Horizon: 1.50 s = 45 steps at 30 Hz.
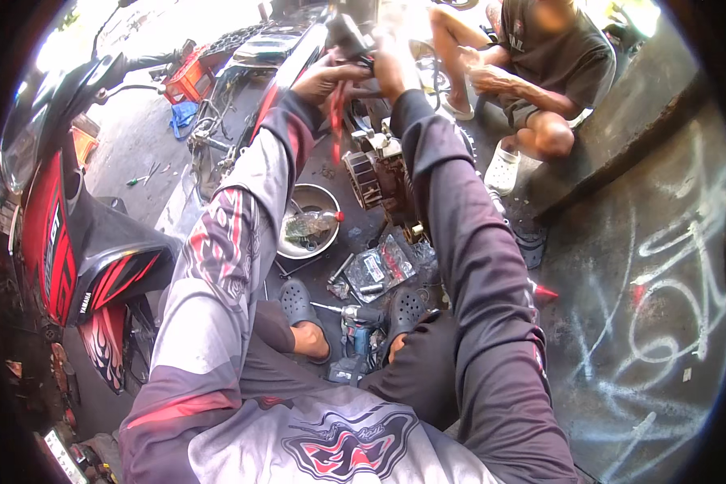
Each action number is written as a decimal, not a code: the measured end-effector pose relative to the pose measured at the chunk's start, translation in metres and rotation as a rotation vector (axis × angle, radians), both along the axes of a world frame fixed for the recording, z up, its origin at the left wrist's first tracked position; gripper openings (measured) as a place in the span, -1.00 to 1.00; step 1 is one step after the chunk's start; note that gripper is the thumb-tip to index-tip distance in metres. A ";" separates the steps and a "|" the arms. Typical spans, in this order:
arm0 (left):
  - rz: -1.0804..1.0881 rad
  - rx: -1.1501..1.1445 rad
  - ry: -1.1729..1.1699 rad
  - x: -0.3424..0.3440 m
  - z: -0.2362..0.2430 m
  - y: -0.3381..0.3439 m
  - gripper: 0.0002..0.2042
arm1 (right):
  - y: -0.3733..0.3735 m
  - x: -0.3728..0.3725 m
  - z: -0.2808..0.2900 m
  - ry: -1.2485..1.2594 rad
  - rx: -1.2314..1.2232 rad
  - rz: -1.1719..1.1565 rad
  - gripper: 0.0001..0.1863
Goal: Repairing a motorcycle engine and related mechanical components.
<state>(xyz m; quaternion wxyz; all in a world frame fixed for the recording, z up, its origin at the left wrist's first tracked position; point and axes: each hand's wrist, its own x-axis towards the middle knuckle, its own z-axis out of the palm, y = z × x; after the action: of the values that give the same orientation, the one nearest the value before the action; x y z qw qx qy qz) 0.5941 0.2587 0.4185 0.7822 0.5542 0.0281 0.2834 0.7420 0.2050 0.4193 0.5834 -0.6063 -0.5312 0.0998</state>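
Observation:
Both my arms reach forward to the far side of the view. My left hand (328, 81) is closed around the lower part of a dark boxy part (345, 36), whose kind I cannot make out. A red strip (337, 121) hangs down beside that hand. Close by on the right, my right hand (391, 68) is raised against the dark part's side; glare and motion blur hide its fingers. Below the hands, between my forearms, stands a metal engine (373, 169), partly covered by my right sleeve.
A basin (315, 252) holding a plastic bottle (313, 226), plastic packets (381, 266) and a power drill (363, 316) lie near my feet. Red motorcycle bodywork (48, 234) stands left, a red crate (189, 79) beyond. A seated person (540, 73) is far right, beside a scribbled panel (661, 282).

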 end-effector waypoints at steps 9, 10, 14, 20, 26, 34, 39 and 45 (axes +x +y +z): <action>0.820 0.811 0.557 -0.050 -0.093 0.163 -0.60 | 0.021 -0.085 -0.012 -0.293 -0.342 -0.127 -0.24; 0.902 0.864 0.468 -0.037 -0.107 0.161 -0.60 | 0.029 -0.081 -0.028 -0.322 -0.349 -0.139 -0.25; 1.006 0.882 1.038 0.047 -0.165 0.087 -0.43 | 0.041 -0.031 -0.108 -0.585 -0.489 -0.462 -0.25; 0.931 0.575 1.137 0.044 -0.251 0.119 -0.54 | 0.048 -0.052 -0.094 -0.805 -0.888 -0.393 -0.18; 0.266 -0.139 0.634 0.015 -0.248 0.118 -0.70 | 0.044 -0.048 -0.069 -0.690 -0.966 -0.068 -0.18; 0.694 -0.121 0.556 -0.006 -0.174 0.067 -0.66 | 0.017 -0.047 -0.049 -0.864 -0.613 -0.139 -0.71; 0.428 0.262 0.130 0.000 -0.118 0.023 -0.57 | 0.026 -0.003 -0.066 -0.801 -0.551 0.177 -0.79; 0.584 0.515 0.215 0.002 -0.110 0.067 -0.66 | 0.003 0.014 -0.030 0.071 -0.598 0.551 -0.38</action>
<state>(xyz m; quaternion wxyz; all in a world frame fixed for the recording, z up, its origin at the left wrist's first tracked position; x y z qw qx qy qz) 0.5962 0.3255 0.3085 0.4967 0.7274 0.1941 0.4318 0.7562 0.2081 0.3895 0.3509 -0.5802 -0.6009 0.4233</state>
